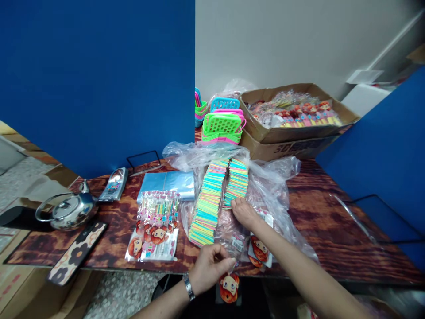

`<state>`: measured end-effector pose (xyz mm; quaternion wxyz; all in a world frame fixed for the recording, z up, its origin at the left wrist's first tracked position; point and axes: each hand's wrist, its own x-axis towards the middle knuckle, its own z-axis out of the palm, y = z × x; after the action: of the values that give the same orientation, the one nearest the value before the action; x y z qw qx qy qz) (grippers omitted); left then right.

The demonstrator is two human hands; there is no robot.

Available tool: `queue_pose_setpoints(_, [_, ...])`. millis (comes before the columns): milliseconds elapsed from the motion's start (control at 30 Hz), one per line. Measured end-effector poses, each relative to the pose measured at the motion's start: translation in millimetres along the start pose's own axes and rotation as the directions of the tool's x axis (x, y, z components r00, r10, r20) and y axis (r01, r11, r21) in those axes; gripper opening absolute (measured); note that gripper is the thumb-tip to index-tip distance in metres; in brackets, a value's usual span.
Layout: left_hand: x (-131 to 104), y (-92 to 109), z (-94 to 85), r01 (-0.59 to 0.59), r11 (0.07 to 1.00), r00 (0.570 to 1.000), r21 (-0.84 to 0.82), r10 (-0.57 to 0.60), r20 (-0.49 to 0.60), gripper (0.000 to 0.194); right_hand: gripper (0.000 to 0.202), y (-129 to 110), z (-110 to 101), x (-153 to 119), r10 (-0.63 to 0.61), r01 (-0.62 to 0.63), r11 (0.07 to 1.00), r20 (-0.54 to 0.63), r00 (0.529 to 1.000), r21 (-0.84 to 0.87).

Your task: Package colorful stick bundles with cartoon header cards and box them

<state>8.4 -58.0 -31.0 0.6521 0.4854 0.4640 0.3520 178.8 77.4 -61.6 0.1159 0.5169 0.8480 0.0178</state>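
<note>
Near the table's front edge, my left hand (214, 268) pinches the top of a clear plastic packet with a red-haired cartoon head (229, 285) on it. The packet hangs past the edge. My right hand (245, 212) has its fingers closed at the near end of the shorter row of coloured strips (237, 179); its fingertips are partly hidden. Beside that row runs a longer row of strips (207, 201) in blue, yellow, green and pink. Both rows lie on a clear plastic sheet (275, 188). Under my right forearm are more cartoon-head packets (260, 250).
Left of the strips lie filled packets (157, 239) and blue-tinted clear bags (181, 184). Farther left are a flowered phone case (78, 252), a metal teapot (71, 210) and a small pack (114, 184). Plastic baskets (222, 124) and a cardboard box (295, 133) of packets stand behind.
</note>
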Motion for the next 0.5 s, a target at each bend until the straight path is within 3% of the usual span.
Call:
queue_pose_setpoints(300, [2.1,4.3,-1.2,-0.029,0.999,1.0,-0.032,0.029,-0.008,0.031,0.021,1.5,-1.7,3.2,0.002,-0.003,0.999,0.012,1.0,0.039])
queue_pose_setpoints(500, [1.9,5.0,-0.4,-0.024,1.0,0.999,-0.017,0.023,-0.03,0.031,0.023,-2.5,-4.0,7.1,0.047,-0.056,0.982,0.054,0.997,0.181])
